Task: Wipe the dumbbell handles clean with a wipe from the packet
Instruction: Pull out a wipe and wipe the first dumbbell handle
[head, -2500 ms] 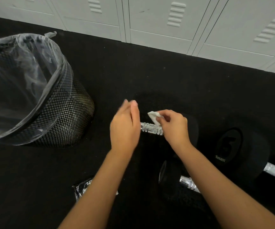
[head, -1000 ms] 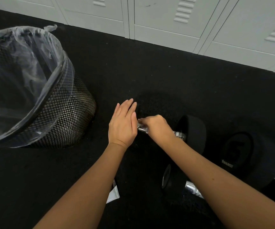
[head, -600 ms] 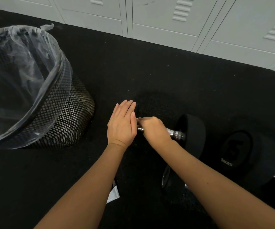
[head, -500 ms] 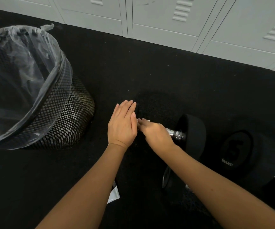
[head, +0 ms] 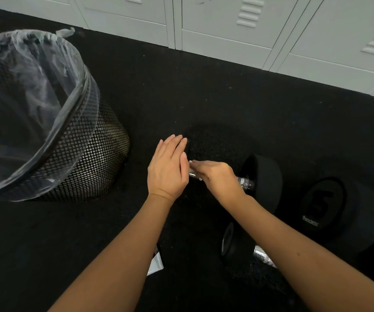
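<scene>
On the black floor, the right hand [head: 217, 176] had slid along the nearest dumbbell's handle [head: 243, 182] toward its left end, uncovering knurled metal by the right weight; the wipe [head: 191, 161] showed only as a white sliver at its fingertips. Its fingers stayed curled over the handle. The left hand [head: 168, 170] remained flat, fingers straight, steadying the left weight. This handle looked nearly wiped; two more dumbbells lay nearby.
</scene>
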{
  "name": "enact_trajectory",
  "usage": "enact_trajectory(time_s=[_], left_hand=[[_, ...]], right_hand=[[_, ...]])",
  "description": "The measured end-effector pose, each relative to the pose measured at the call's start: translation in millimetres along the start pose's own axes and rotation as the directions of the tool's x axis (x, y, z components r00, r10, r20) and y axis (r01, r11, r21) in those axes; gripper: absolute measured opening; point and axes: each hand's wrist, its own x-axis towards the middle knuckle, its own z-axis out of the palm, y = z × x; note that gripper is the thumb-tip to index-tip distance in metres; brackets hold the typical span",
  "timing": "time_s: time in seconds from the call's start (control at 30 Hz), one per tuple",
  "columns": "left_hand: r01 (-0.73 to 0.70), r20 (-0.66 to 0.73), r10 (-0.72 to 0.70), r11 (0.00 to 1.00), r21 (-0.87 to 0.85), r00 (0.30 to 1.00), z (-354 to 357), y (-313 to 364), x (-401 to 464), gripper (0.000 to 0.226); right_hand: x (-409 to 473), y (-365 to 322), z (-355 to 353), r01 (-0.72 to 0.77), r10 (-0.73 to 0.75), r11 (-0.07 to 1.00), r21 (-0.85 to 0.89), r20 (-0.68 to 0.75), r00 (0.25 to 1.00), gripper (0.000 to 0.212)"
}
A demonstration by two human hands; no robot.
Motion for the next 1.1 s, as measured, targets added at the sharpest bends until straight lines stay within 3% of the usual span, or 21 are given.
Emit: enact_trajectory(time_s=[0.1, 0.17, 0.33, 0.43, 0.6, 0.7, 0.83, 1.1], left_hand=[[-0.006, 0.003, 0.006, 1.0, 0.006, 1.0, 1.3, -1.1, 0.6, 0.047], [-0.006, 0.001, 0.006, 1.0, 0.002, 1.0, 1.2, -1.5, 0.2, 0.047], [-0.014, -0.008, 0.014, 1.0, -0.004, 1.0, 1.7, -1.5, -0.3, 0.045], [-0.016, -0.008, 0.016, 1.0, -0.009, 1.0, 2.3, -2.4, 0.3, 0.045], [-0.015, -0.003, 0.015, 1.0, -0.015, 1.0, 3.2, -2.9, 0.0, 0.046], [-0.016, -0.009, 0.016, 1.0, -0.008, 1.0, 3.8, -3.1, 0.0, 0.046], [-0.021, -0.007, 0.021, 1.0, -0.005, 1.0, 3.4, -2.9, -0.1, 0.045], [-0.025, -0.01, 0.025, 1.0, -0.002, 1.0, 2.9, -3.2, -0.4, 0.045]], right_hand=[[12.4, 3.8, -6.4, -0.188, 0.18, 0.978, 0.091, 0.09, 0.98, 0.037], [16.5, 3.3, -8.3, -0.208, 0.206, 0.956, 0.209, 0.033, 0.978, 0.031], [16.6, 5.5, -8.8, -0.142, 0.147, 0.988, -0.059, 0.089, 0.985, 0.033], [30.8, 0.7, -12.9, -0.257, 0.263, 0.965, -0.06, 0.197, 0.944, 0.032], [35.0, -5.9, -15.3, -0.312, 0.293, 0.945, 0.096, 0.173, 0.94, 0.029], [37.3, 5.5, -30.1, -0.34, 0.288, 0.927, 0.158, 0.281, 0.916, 0.03], [65.9, -3.9, -39.5, -0.372, 0.332, 0.928, -0.014, 0.487, 0.808, 0.027], [35.5, 5.3, -29.2, -0.23, 0.213, 0.973, 0.033, 0.264, 0.941, 0.032]])
